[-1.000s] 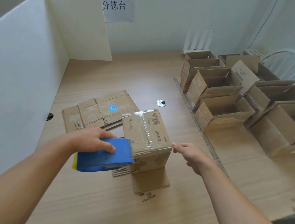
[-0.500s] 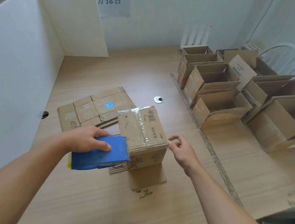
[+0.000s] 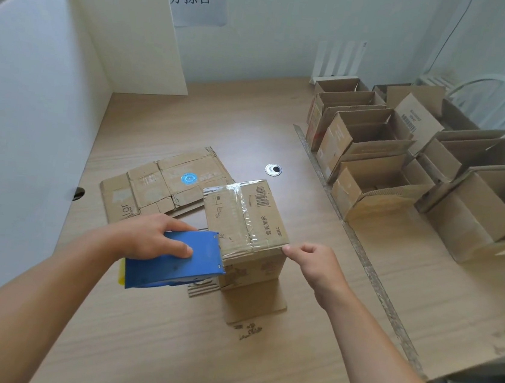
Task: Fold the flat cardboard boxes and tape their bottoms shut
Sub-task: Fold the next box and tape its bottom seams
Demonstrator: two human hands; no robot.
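Fingers of left hand (image 3: 151, 236) grip blue dispenser (image 3: 173, 265); right hand (image 3: 315, 264) pinches glossy-taped corrugated box (image 3: 260, 220).

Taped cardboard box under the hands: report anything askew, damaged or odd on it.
The clear tape strip across the upturned brown cardboard box lies wrinkled, not flat, and the box's near face looks scuffed. The left hand holds the blue tape dispenser against that near edge.
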